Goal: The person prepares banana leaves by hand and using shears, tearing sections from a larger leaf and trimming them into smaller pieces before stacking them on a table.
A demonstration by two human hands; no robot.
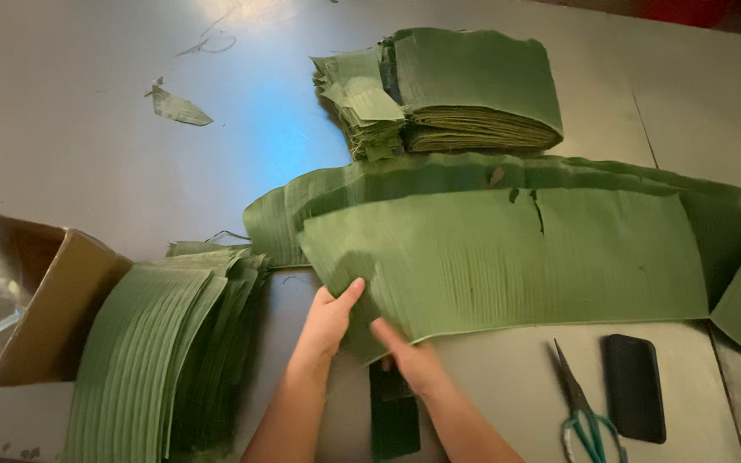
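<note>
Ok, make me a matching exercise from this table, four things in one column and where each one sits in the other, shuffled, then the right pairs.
Things:
1. scissors
2. cardboard box
3. folded leaf stack
4. torn leaf scrap

Places:
A. far side of the table, middle
B. left edge, beside a pile of leaf strips
C. near edge on the right, next to a black phone
D. far left, lying alone

Pairs: 1-C, 2-B, 3-A, 4-D

Looks like a food-prep workshop: bare steel desk (pixel 79 171), cut banana-leaf stacks (pixel 465 94), long uncut leaves (pixel 508 257), scissors (pixel 581 403), lined cardboard box (pixel 36 300) for scraps.
</note>
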